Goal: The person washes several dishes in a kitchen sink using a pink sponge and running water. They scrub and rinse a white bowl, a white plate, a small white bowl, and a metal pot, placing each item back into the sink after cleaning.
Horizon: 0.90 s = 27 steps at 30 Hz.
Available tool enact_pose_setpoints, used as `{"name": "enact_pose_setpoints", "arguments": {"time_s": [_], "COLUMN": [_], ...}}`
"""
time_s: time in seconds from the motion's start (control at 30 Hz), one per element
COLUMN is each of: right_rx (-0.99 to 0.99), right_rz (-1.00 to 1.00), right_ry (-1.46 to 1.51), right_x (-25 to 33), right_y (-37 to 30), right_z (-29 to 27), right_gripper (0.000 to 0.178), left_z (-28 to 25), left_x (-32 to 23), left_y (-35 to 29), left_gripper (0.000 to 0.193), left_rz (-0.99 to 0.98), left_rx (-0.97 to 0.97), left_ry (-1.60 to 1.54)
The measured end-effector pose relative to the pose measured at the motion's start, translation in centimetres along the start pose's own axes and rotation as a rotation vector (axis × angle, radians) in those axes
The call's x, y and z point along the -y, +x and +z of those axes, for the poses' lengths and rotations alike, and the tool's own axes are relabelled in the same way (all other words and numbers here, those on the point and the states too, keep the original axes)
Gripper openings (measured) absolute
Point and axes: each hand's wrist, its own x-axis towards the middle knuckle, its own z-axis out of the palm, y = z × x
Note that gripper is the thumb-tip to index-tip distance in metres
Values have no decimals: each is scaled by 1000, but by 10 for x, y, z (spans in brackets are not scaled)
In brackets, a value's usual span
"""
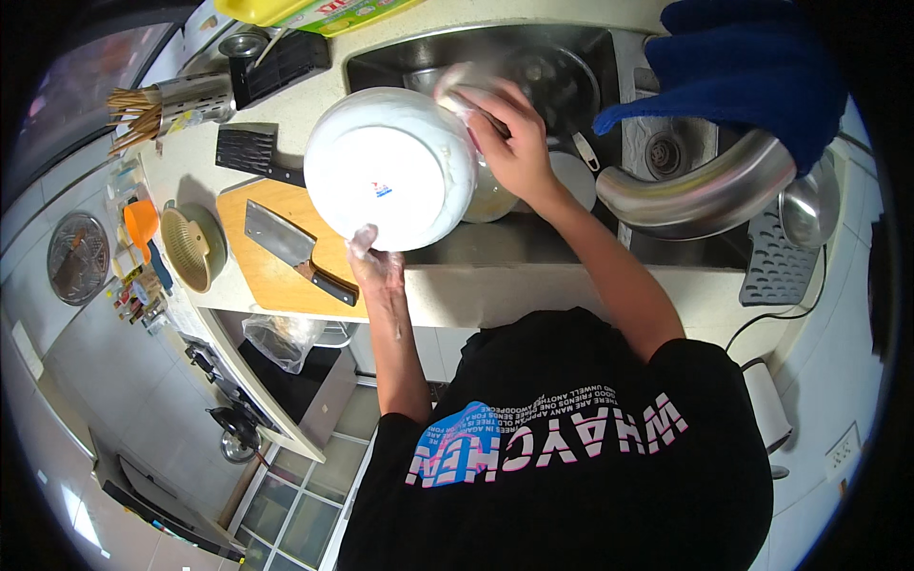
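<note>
A white bowl point(376, 181) is tipped over the left part of the sink, its underside with a small coloured mark facing me. My left hand point(378, 262) grips its lower rim, thumb pressed on the outside and wet with suds; the other fingers are hidden behind the bowl. Against the upper right rim, my right hand point(505, 128) presses a pale, soft cloth point(457, 88), partly blurred, perhaps a sponge. Below it in the dark sink point(481, 246) are a pan point(562, 81) and a white dish point(571, 179).
Left of the sink, a cleaver point(278, 234) lies on a wooden cutting board point(243, 271), near a black-bladed knife point(246, 147). A beige colander point(190, 247) and a chopstick holder point(195, 100) stand farther left. At right are a steel pot point(700, 195), blue cloth point(733, 67) and ladle point(809, 209).
</note>
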Motion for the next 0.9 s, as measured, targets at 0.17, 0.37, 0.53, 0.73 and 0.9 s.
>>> {"name": "enact_pose_setpoints", "arguments": {"time_s": [0.17,0.37,0.53,0.73,0.9], "right_rx": [61,292,241,367,442], "right_rz": [-173,-116,68,630,-103], "right_ry": [-41,2,34,-6,-158], "right_x": [24,50,38,-19,42], "right_y": [26,46,33,13,26], "right_z": [-11,-2,41,33,60], "right_gripper": [27,23,24,28,25], "left_z": [17,27,28,11,5], "left_x": [1,-3,7,4,4], "left_y": [-16,-33,-31,-21,-16], "left_gripper": [70,51,42,38,40], "left_rz": [-5,172,402,332,294], "left_rx": [103,13,73,55,114], "left_ry": [-116,402,699,793,833]}}
